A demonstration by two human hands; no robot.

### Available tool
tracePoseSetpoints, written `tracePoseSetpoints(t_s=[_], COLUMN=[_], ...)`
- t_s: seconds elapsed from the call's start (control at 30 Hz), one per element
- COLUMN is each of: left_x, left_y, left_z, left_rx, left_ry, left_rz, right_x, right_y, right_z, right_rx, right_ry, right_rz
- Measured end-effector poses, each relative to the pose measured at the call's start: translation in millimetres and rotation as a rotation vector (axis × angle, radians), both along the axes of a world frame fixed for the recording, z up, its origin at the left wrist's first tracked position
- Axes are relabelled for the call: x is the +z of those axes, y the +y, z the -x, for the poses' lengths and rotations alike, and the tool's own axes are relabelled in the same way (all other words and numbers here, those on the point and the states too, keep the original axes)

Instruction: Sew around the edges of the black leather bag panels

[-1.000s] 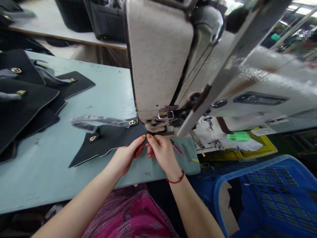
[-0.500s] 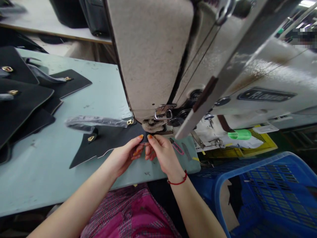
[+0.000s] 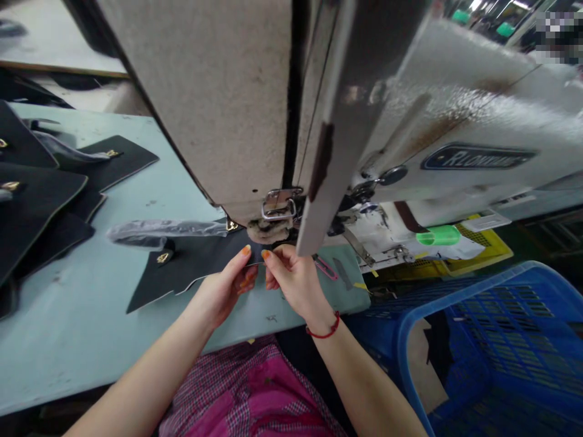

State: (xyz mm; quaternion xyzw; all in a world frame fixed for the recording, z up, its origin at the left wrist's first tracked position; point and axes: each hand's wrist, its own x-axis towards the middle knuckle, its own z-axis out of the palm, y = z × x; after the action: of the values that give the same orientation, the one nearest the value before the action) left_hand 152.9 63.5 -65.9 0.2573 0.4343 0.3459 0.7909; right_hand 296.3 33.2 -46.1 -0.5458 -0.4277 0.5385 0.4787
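A black leather panel (image 3: 195,267) with small gold metal fittings lies on the pale blue table (image 3: 91,340), its right end under the head of a large sewing machine (image 3: 255,103). My left hand (image 3: 223,290) and my right hand (image 3: 294,282) pinch the near edge of this panel side by side, thumbs on top, right below the machine's presser foot (image 3: 271,229). A clear plastic-wrapped strap (image 3: 159,230) rests on the panel's far side.
A stack of similar black panels (image 3: 40,200) with gold fittings lies at the left. A blue plastic crate (image 3: 496,352) stands at the lower right, beside a yellow tray (image 3: 473,255) with a green spool. Pink scissors (image 3: 325,267) lie by my right hand.
My head has moved closer to the machine, which now fills more of the view. Both hands stay pinched on the panel's edge, shifted slightly left and down.
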Motion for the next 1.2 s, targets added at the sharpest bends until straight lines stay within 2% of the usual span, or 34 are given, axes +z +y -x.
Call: tracePoseSetpoints(t_s=[0.1,0.17,0.23,0.5,0.73,0.97,1.2], left_x=[7.7,11.2,12.9,15.0,14.3,10.2,8.9], left_y=[0,0,-1,-1,-3,-3,4], left_z=[-3,-4,-5,-4,-4,-5,-7], left_rx=[0.021,0.014,0.025,0.059,0.088,0.003,0.110], left_ry=[0.047,0.058,0.069,0.045,0.037,-0.005,0.057], left_rz=[0.031,0.045,0.061,0.102,0.063,-0.009,0.019], right_x=[5.9,8.6,9.1,-1.7,-0.5,-5.9,-10.3], right_y=[2,2,1,-6,-5,-4,-4], right_z=[-8,-11,-11,-4,1,3,6], right_rx=[0.050,0.069,0.068,0.002,-0.045,-0.068,-0.095], right_ry=[-0.221,-0.282,-0.247,0.143,0.199,0.242,0.249], right_rz=[-0.073,-0.101,-0.085,0.086,0.110,0.092,0.082])
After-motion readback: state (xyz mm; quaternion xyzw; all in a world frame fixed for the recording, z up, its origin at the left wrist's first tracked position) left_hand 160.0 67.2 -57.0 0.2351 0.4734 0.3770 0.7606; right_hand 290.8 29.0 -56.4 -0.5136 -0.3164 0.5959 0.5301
